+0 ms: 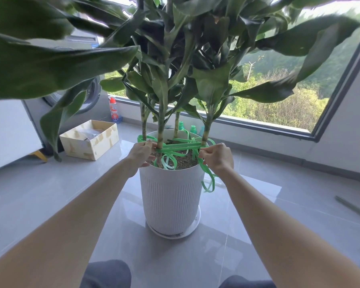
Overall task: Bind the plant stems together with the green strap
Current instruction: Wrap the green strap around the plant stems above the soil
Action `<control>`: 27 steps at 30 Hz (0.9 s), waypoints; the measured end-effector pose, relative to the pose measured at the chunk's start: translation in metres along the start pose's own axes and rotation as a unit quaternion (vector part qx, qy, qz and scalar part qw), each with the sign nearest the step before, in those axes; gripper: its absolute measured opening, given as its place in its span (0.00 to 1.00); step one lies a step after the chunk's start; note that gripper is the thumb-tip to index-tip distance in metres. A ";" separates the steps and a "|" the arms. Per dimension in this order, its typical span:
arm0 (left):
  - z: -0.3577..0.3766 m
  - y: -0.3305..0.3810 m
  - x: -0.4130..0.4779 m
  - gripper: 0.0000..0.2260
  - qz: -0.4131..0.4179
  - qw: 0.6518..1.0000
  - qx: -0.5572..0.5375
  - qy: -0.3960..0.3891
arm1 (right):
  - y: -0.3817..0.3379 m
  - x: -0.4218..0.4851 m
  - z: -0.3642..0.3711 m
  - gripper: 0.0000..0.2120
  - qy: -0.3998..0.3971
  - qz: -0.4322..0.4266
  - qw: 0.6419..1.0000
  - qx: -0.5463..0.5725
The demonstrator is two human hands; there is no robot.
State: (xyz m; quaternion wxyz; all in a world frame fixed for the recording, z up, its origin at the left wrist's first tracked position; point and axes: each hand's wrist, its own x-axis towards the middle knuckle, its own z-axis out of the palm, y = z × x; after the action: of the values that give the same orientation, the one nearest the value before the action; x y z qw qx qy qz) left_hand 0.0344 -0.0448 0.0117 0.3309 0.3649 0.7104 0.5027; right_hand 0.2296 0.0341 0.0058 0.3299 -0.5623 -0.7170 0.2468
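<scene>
A tall leafy plant stands in a white ribbed pot (170, 196) on the floor, with several green stems (160, 140) rising from the soil. A bright green strap (181, 146) runs in several bands between the front left stem and the right stem (206, 132), with loose loops lying on the soil and one end hanging over the pot's right rim. My left hand (140, 155) pinches the strap beside the front left stem. My right hand (216, 157) grips the strap at the right stem, fingers curled.
An open pale box (89, 140) sits on the floor to the left, before a grey washing machine (71, 113). A spray bottle (113, 110) and green-capped bottles (192, 128) stand by the window sill. A thin rod (353, 207) lies at right. Large leaves overhang above.
</scene>
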 end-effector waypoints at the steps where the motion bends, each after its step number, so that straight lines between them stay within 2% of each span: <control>1: 0.000 0.000 0.001 0.16 -0.001 1.000 -0.001 0.000 | 0.000 0.000 0.001 0.10 0.001 0.003 1.000 0.004; 8: 0.000 0.000 0.003 0.16 -0.002 1.000 -0.004 0.000 | -0.002 0.002 0.008 0.10 0.008 0.008 0.999 0.030; 13: 0.000 0.001 0.001 0.16 -0.007 1.000 -0.015 -0.005 | -0.006 0.002 0.010 0.10 0.011 0.016 1.000 -0.003; 20: -0.003 0.001 -0.002 0.17 -0.014 1.000 -0.014 -0.025 | -0.006 0.002 0.010 0.15 -0.041 -0.016 0.995 -0.087; 25: -0.005 0.001 -0.002 0.19 -0.019 0.999 -0.014 -0.030 | -0.009 0.001 -0.002 0.19 -0.053 -0.013 0.996 -0.070; 27: -0.006 0.001 -0.003 0.19 -0.021 0.999 -0.015 -0.032 | -0.006 0.006 -0.009 0.18 -0.035 -0.018 0.997 -0.061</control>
State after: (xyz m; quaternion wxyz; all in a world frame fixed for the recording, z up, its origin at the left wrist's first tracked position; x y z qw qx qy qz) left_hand 0.0311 -0.0504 0.0151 0.3693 0.3609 0.6995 0.4940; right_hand 0.2321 0.0380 0.0170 0.2741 -0.5592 -0.7518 0.2168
